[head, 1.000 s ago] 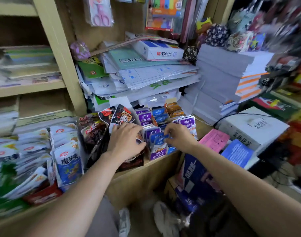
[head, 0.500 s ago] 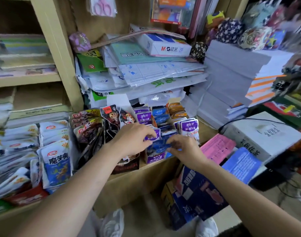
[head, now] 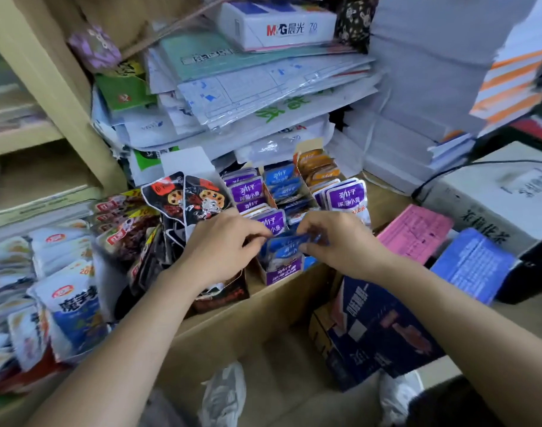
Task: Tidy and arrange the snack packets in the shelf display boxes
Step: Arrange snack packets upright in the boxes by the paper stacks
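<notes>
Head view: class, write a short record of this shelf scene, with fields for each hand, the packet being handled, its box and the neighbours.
left hand: pinches the left end of the blue packet
right hand: pinches the same packet's right end
packet position: over the purple display box at the shelf's front edge
left of box: black packets, standing
behind: purple packets and orange packets
right: pink sheets, lying flat
</notes>
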